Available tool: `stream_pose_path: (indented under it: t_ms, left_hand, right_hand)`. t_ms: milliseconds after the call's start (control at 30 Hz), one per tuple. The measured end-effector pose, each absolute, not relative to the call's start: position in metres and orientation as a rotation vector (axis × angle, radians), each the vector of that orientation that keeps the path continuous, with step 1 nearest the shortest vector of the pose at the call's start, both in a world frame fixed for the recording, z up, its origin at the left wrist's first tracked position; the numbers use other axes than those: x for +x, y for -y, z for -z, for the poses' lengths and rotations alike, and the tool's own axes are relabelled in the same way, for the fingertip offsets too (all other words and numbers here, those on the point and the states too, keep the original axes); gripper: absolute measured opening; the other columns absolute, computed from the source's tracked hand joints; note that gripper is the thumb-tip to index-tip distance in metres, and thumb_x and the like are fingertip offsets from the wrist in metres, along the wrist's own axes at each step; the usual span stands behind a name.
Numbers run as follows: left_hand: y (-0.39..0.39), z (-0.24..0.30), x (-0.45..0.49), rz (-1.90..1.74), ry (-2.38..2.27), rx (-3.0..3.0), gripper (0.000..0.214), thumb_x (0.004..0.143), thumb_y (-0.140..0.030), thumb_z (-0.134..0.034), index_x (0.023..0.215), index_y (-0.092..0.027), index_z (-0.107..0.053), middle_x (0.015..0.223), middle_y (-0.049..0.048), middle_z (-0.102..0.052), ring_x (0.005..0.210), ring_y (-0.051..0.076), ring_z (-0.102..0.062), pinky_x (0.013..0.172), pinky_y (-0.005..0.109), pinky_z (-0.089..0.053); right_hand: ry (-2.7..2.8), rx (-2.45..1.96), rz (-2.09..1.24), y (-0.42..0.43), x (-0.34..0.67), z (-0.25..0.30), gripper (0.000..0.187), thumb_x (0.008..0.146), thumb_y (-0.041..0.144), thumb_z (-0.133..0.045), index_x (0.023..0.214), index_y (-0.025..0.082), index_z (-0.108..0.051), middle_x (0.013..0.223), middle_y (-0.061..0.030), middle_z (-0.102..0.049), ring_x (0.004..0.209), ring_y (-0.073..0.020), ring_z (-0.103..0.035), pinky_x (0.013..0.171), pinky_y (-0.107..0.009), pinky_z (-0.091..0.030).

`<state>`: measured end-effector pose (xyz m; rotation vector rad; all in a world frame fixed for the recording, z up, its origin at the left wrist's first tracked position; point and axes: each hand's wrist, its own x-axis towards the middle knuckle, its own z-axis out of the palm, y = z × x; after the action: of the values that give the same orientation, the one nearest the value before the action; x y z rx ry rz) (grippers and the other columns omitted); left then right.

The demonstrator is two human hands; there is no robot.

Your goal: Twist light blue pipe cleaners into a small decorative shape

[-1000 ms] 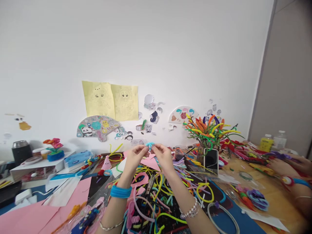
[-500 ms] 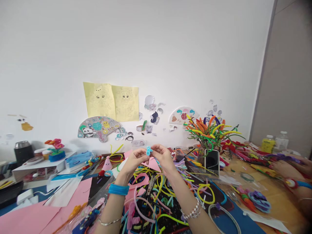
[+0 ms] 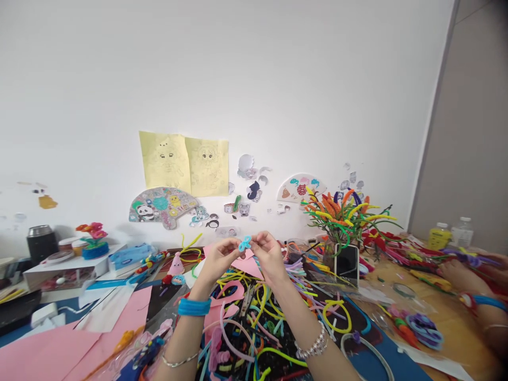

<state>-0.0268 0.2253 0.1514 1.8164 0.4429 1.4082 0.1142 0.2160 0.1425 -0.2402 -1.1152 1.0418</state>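
Observation:
A small light-blue pipe-cleaner shape [image 3: 245, 243] with a few loops is pinched between both hands above the middle of the table. My left hand [image 3: 220, 257] grips its left side with thumb and fingertips. On its right side, the thumb and fingers of my right hand [image 3: 269, 255] are closed. Below my hands lies a tangled heap of pipe cleaners [image 3: 262, 304] in yellow, pink, green and purple, with pink paper [image 3: 249, 266] just behind it.
A vase of pipe-cleaner flowers [image 3: 343, 214] stands at the back right, a phone [image 3: 346, 263] leaning before it. Farther right, another person's hands [image 3: 456, 275] hold purple pipe cleaners. Pink sheets [image 3: 51, 349] and a thermos [image 3: 41, 244] are on the left.
The light-blue shape has turned and tilted between my fingertips, its loops now spread sideways. My hands stay close together, and the whole view has shifted slightly.

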Motion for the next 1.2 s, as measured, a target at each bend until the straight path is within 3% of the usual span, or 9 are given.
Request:
stream_pose_path:
  t_ms: [167,400,600,800,967,1200]
  left_hand:
    - [-0.210,-0.163,-0.033,-1.325,-0.374,1.866,0.017,0.077,-0.030,-0.070,0.075,-0.014,-0.064,0.071,0.0021,-0.062,0.065,0.014,-0.058,0.063,0.026,-0.047]
    - [-0.202,-0.169,-0.041,-1.273,-0.498,2.026,0.010,0.076,-0.025,-0.068,0.073,-0.016,-0.065,0.075,0.0029,-0.059,0.069,0.015,-0.056,0.065,0.026,-0.046]
    - [-0.208,-0.165,-0.040,-1.216,-0.475,1.974,0.007,0.077,-0.022,-0.067,0.076,-0.016,-0.064,0.077,0.0028,-0.059,0.069,0.016,-0.059,0.067,0.028,-0.048]
    - [-0.217,-0.157,-0.040,-1.212,-0.474,1.880,0.017,0.075,-0.032,-0.070,0.072,-0.016,-0.064,0.068,0.0015,-0.062,0.065,0.015,-0.060,0.064,0.026,-0.048]
    - [-0.228,-0.147,-0.045,-1.225,-0.577,1.896,0.023,0.074,-0.038,-0.071,0.076,-0.015,-0.068,0.070,0.0030,-0.066,0.064,0.015,-0.060,0.060,0.025,-0.046]
    - [-0.227,-0.148,-0.038,-1.236,-0.523,1.836,0.022,0.075,-0.036,-0.070,0.080,-0.015,-0.066,0.073,0.0040,-0.066,0.072,0.018,-0.063,0.074,0.031,-0.049]
  right_hand:
    - [1.226,-0.184,-1.087,-0.214,0.118,-0.144,0.024,0.066,0.027,-0.079,0.074,0.021,-0.058,0.075,0.0027,-0.064,0.068,-0.0126,-0.058,0.065,-0.026,-0.047]
    - [1.535,-0.484,-0.685,-0.216,0.128,-0.145,0.015,0.075,0.035,-0.071,0.080,0.021,-0.070,0.088,-0.0041,-0.066,0.086,-0.0190,-0.058,0.078,-0.030,-0.045]
    - [1.682,-0.550,-0.460,-0.215,0.132,-0.146,0.014,0.083,0.034,-0.061,0.081,0.021,-0.067,0.087,-0.0043,-0.059,0.087,-0.0190,-0.053,0.080,-0.031,-0.041]
    - [1.756,-0.613,-0.356,-0.211,0.127,-0.147,0.014,0.088,0.028,-0.053,0.079,0.021,-0.062,0.084,-0.0033,-0.055,0.086,-0.0194,-0.049,0.082,-0.032,-0.038]
    - [1.786,-0.607,-0.370,-0.213,0.123,-0.143,0.017,0.090,0.030,-0.049,0.079,0.021,-0.059,0.085,-0.0035,-0.054,0.086,-0.0195,-0.048,0.081,-0.032,-0.038]
    - [1.702,-0.597,-0.716,-0.221,0.119,-0.137,0.019,0.090,0.038,-0.044,0.089,0.022,-0.054,0.082,-0.0013,-0.054,0.075,-0.0154,-0.052,0.071,-0.027,-0.044]
